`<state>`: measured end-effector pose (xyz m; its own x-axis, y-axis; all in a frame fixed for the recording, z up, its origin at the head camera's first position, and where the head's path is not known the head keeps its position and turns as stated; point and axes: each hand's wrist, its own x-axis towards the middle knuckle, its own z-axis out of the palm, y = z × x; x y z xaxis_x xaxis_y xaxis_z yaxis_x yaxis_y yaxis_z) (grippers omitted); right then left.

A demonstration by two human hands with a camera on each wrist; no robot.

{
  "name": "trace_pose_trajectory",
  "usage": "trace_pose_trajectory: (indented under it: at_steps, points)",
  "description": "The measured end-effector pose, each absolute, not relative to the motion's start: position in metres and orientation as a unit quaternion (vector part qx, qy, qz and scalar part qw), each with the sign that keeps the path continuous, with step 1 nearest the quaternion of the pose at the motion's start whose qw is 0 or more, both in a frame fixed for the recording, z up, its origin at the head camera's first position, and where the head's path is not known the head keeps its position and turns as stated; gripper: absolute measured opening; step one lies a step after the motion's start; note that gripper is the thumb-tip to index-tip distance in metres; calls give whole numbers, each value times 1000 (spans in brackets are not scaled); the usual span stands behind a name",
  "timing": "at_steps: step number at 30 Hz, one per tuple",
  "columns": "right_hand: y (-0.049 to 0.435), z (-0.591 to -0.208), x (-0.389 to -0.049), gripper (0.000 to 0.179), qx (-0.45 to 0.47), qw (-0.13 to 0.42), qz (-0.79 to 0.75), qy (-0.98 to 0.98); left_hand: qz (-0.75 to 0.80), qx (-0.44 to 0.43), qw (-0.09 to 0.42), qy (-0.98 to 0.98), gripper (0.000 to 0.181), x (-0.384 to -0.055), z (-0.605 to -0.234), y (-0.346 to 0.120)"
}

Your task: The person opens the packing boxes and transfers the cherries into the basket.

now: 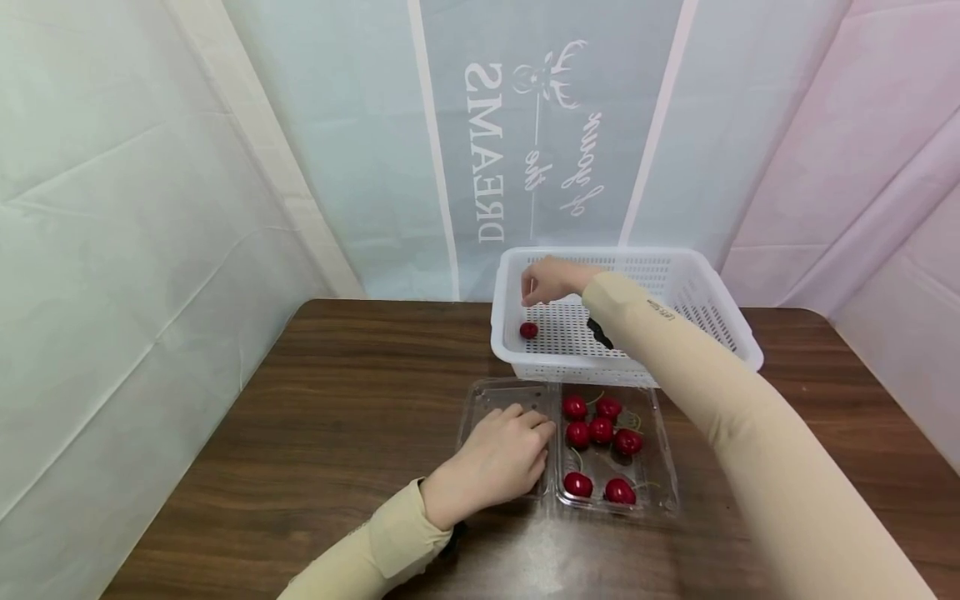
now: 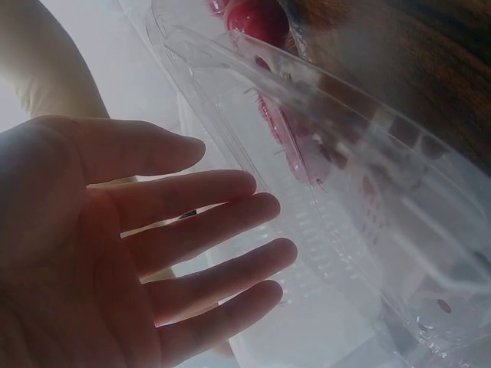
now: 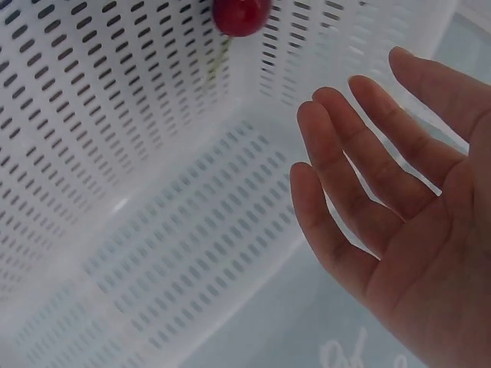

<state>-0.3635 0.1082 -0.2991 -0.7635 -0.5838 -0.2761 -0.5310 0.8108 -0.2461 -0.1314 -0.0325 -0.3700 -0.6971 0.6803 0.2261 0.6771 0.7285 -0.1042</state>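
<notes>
Released right hand is hovering near one cherry in the basket, centre-right.
Relaxed, ungripping left hand is lying over the clear container, lower centre.

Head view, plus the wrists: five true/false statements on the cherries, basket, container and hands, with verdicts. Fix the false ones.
1. One cherry shows in the white basket. True.
2. The right hand grips a cherry. False: it is over the basket with nothing in its fingers.
3. In the head view, the left hand is over the left half of the clear container. True.
4. The clear container sits inside the white basket. False: it is on the table, on the near side of the basket.
5. Seven cherries show in the container's right half. True.
</notes>
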Motion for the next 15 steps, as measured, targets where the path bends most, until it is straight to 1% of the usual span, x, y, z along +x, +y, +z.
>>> trace_pose_trajectory:
  at_steps: [8, 15]
  points:
    - [121, -282, -348, 17, -330, 124, -71, 933, 1, -367, 121, -922, 24, -132, -370, -33]
    - [138, -270, -333, 12, -353, 101, -71, 927, 0, -366, 114, -924, 24, -131, -368, -32]
